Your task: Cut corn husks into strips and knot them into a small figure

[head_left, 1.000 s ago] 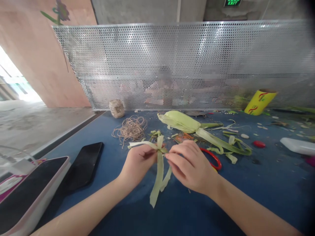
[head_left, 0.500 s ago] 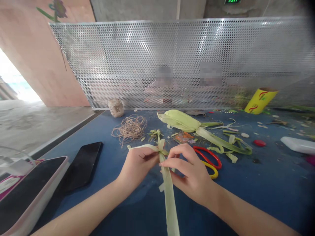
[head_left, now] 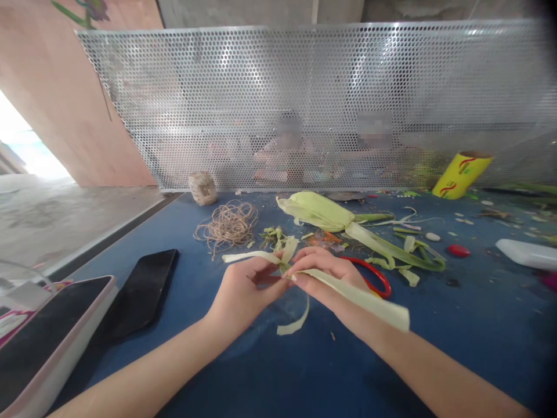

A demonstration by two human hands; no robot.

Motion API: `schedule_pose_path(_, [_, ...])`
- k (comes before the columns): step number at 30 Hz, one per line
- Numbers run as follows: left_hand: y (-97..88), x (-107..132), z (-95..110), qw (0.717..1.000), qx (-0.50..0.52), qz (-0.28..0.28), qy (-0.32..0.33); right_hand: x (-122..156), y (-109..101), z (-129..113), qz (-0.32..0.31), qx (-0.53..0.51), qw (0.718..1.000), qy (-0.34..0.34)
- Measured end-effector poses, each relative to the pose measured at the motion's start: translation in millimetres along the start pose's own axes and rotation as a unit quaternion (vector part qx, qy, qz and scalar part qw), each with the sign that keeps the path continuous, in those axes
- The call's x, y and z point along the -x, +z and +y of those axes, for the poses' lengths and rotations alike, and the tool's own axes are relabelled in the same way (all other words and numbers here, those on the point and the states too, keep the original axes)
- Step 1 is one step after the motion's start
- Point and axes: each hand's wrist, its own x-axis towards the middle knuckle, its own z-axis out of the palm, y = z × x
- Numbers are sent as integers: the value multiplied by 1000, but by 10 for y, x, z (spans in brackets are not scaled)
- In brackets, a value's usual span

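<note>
Pale green strips of corn husk (head_left: 363, 297) meet in a small bundle between my two hands, above the blue table. My left hand (head_left: 248, 284) is closed, pinching the bundle from the left, and one strip sticks out leftward over it. From the right, my right hand (head_left: 331, 278) pinches the same husk close to the crossing point. A long strip lies across the back of that hand toward the wrist, and a thinner one curls down below. Behind the right hand are red-handled scissors (head_left: 378, 277), partly hidden. A leafy husk piece (head_left: 319, 212) with a stalk lies beyond.
Tangled twine (head_left: 228, 225) and a pale block-like jar (head_left: 202, 188) are at back left, a black phone (head_left: 145, 293) nearer. A yellow tube (head_left: 462, 175) leans by the perforated metal screen (head_left: 243, 87); people sit behind it. A red pebble (head_left: 458, 251) and scraps lie right.
The long husk strip that hung down toward me has swung to the right, over my right hand. My right hand has closed in nearer to my left.
</note>
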Motion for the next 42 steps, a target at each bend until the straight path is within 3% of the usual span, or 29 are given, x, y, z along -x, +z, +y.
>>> schedule_pose_path(5, [2,23,-6,997,76,-24,0,-31,9,-20,-3,-102,993,53])
schedule_pose_path(12, [31,18,13,987,158,-22,10,-38,-13,-9,1,-57,997,54])
schedule_pose_path(17, [48,17,46,965,245,-36,-86,-40,-21,-7,47,10,997,64])
schedule_pose_path(22, [57,19,39,948,267,-29,-172,-40,6,-30,52,26,996,69])
schedule_pose_path(33, [38,28,31,963,234,-31,-131,-27,7,10,43,32,993,106])
schedule_pose_path(42, [50,18,54,948,295,-19,-118,-30,0,5,55,6,990,132])
